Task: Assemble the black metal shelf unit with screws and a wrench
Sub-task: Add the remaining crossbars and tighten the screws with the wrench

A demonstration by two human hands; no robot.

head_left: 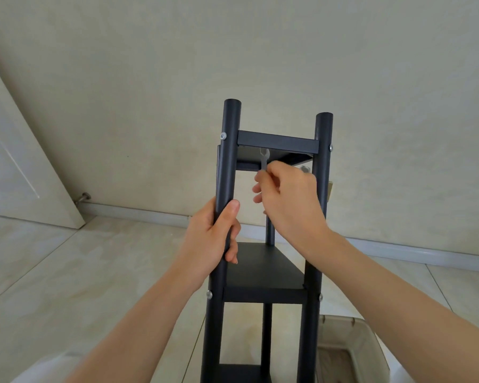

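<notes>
The black metal shelf unit (263, 275) stands upright in the middle of the head view, with round posts and flat shelves. Silver screw heads (223, 136) show on the front posts at the top and middle shelves. My left hand (213, 236) grips the front left post between those two shelves. My right hand (291, 200) pinches a small silver wrench (264, 158), jaw end pointing up just under the top shelf (277, 142). Another silver fastener (304, 169) shows behind my right hand near the right post.
A beige bin (351, 346) sits on the floor at the lower right beside the shelf. A pale door (20, 161) leans open at the left with a door stop (83, 198) on the wall. Tiled floor (80, 272) spreads around the unit.
</notes>
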